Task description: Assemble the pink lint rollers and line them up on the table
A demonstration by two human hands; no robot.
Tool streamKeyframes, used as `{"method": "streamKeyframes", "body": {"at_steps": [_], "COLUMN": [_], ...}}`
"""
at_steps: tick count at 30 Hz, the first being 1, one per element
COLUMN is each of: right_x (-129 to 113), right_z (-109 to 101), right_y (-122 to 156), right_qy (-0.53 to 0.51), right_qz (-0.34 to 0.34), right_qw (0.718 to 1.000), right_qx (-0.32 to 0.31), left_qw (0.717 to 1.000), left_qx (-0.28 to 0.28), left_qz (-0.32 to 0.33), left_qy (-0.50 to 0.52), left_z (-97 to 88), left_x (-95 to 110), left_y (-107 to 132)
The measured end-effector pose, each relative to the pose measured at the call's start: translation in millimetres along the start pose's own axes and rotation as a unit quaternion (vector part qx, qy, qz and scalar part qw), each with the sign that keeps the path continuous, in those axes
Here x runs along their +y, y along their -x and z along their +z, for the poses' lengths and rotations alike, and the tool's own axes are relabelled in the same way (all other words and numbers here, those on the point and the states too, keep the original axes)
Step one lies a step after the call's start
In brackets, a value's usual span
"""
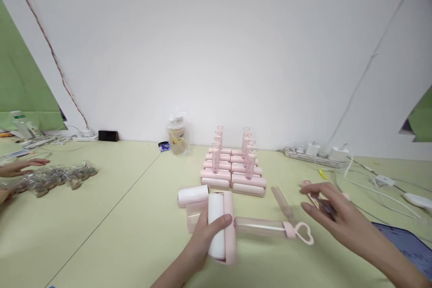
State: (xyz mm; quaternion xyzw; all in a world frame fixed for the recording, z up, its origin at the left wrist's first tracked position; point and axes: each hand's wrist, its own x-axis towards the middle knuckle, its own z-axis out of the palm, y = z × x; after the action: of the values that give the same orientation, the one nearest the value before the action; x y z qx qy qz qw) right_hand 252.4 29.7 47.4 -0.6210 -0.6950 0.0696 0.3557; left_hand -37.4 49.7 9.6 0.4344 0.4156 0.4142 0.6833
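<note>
My left hand (205,234) is closed around the head of a pink lint roller (230,238) with a white roll. The roller's clear pink handle, tipped with a heart-shaped loop, points right. My right hand (332,211) is raised over the table on the right, slightly blurred, its thumb and fingers apart. Close behind it lie small pink parts (306,183), partly hidden by the fingers. Between the hands rests a clear pink tube (282,201). Next to my left hand are a loose white roll (193,195) and a pale pink cover (193,216).
Finished-looking pink lint rollers (249,185) stand in two rows near the wall. A bagged cup (177,137) is left of them. Power strips and cables (313,155) and a phone (405,245) lie right. At far left, another person's hand (23,167) is beside several glass jars (72,177).
</note>
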Motion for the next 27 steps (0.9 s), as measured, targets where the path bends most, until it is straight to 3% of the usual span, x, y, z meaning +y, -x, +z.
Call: {"method": "streamKeyframes", "body": {"at_steps": [2, 5, 9, 14, 18, 23, 27], "right_x": [-8, -41, -76, -74, -70, -74, -74], "right_z": [3, 24, 52, 56, 54, 55, 63], "right_y": [7, 22, 38, 43, 43, 44, 47], "right_qy": [-0.038, -0.098, -0.052, 0.007, 0.035, 0.029, 0.092], "right_qz": [0.015, -0.007, -0.067, -0.125, -0.127, -0.122, -0.123], "right_qw": [0.999, 0.991, 0.990, 0.990, 0.990, 0.989, 0.988], "right_qx": [-0.005, -0.087, -0.117, -0.063, -0.038, -0.075, -0.026], "left_qw": [0.995, 0.976, 0.960, 0.945, 0.949, 0.943, 0.931], "left_qx": [0.013, 0.017, 0.016, 0.019, 0.020, 0.012, 0.020], "left_qz": [0.039, 0.091, 0.115, 0.155, 0.138, 0.147, 0.183], "left_qy": [-0.086, -0.198, -0.255, -0.289, -0.281, -0.299, -0.314], "left_z": [1.7, 7.3, 11.5, 15.0, 18.5, 20.1, 23.0], "left_x": [-2, -7, -14, -13, -11, -13, -15], "left_y": [1, 4, 7, 11, 13, 14, 16]}}
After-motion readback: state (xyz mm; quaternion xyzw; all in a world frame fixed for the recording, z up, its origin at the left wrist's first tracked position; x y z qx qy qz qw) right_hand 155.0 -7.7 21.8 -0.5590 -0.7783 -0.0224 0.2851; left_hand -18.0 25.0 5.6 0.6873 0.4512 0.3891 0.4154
